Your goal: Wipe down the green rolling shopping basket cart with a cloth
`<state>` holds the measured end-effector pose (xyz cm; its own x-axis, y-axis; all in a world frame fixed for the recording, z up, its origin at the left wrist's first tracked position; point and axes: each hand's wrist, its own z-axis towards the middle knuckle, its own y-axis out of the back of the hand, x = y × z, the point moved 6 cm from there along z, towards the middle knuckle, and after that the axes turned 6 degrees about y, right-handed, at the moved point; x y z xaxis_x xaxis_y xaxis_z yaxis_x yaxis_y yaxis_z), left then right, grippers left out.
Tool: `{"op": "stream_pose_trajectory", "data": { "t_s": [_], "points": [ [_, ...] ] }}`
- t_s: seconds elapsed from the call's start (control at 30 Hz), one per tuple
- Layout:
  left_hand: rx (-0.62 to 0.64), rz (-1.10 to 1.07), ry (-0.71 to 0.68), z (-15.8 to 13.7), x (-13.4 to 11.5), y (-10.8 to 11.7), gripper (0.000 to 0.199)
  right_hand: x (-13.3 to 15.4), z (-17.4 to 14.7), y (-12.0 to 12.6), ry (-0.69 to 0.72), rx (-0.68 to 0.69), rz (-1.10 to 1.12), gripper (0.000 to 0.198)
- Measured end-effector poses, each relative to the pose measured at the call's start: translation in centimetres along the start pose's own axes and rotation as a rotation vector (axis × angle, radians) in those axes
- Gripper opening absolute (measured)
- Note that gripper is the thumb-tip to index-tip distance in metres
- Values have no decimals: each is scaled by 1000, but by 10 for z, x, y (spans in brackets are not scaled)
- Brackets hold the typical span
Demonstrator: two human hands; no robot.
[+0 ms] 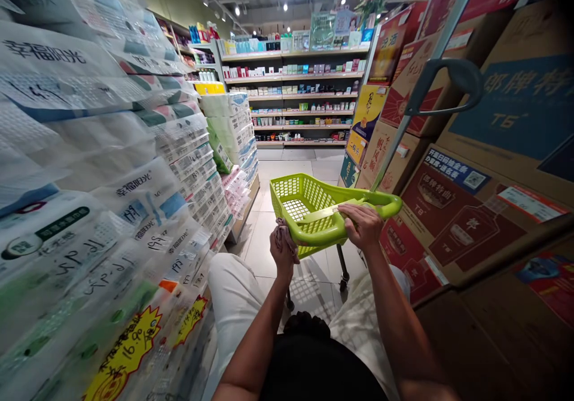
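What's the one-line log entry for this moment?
left hand: pressing cloth against near rim of green basket | right hand: resting on rim | basket: empty, on wheeled stand | aisle: tissue packs left, cartons right
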<state>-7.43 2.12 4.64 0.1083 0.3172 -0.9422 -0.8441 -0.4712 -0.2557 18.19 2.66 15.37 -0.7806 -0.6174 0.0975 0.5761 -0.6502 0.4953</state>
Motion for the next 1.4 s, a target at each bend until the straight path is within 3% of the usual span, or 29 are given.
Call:
{"op": "stream_pose_trajectory", "data": {
  "t_s": [0.2, 0.27, 0.37, 0.43, 0.5, 0.57, 0.67, 0.87, 1.07, 1.13, 1.27, 1.4],
  "points": [
    [191, 183, -347, 1, -46, -14, 35, -16, -3, 6, -23, -14, 45, 38],
    [189, 196, -315, 5, -46, -15, 37, -19, -4, 6, -39, 1, 60, 39],
    [62, 151, -178, 3, -31, -6, 42, -18, -6, 7, -41, 10, 64, 39],
    [37, 147, -185, -3, -31, -1, 40, -16, -6, 8, -13, -13, 61, 39],
    [133, 190, -277, -7, -44, -3, 34, -14, -6, 10, 19, -37, 58, 39],
    [319, 308, -359, -4, -61, -11, 31, -16, -7, 11, 29, -43, 59, 39],
    [517, 556, -357, 18, -74, -22, 28, -20, -8, 12, 11, -36, 77, 39],
    [458, 758, -221, 72, -64, -23, 33, -19, -9, 12, 19, -53, 89, 39],
    [733, 708, -339, 42, -79, -40, 27, -20, -10, 12, 63, -91, 94, 41],
    [678, 622, -326, 38, -78, -39, 26, -22, -11, 12, 59, -91, 102, 41],
    [404, 503, -227, 44, -66, -30, 24, -21, -11, 11, 43, -82, 105, 41],
    [370, 429, -353, 23, -72, -33, 24, -18, -9, 12, 75, -101, 91, 40]
  ]
}}
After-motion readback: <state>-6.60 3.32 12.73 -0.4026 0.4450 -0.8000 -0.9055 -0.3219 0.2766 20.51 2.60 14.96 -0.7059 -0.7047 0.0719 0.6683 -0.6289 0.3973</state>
